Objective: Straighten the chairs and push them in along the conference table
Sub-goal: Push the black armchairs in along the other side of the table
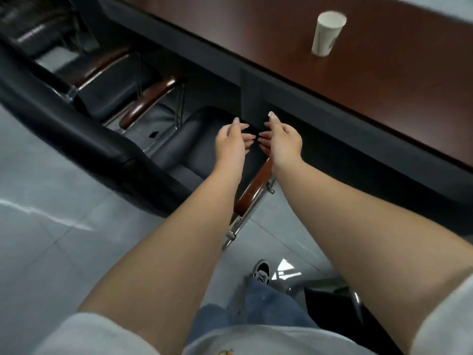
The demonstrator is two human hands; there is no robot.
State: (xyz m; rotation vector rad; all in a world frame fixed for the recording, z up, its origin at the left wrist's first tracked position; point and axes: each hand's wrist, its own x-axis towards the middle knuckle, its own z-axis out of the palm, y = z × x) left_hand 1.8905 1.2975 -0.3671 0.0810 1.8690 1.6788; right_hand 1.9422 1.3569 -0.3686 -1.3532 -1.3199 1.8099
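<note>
Both grips were released: the left hand [230, 139] and right hand [282, 139] hovered with loose fingers above a black chair [202, 147], holding nothing. That chair sat tucked under the worktop [294, 80], another chair [112, 93] at its left. A paper cup [327, 33] stood far right.

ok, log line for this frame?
left hand open | right hand open | both over chair seat, no grip | chair at table edge
</note>
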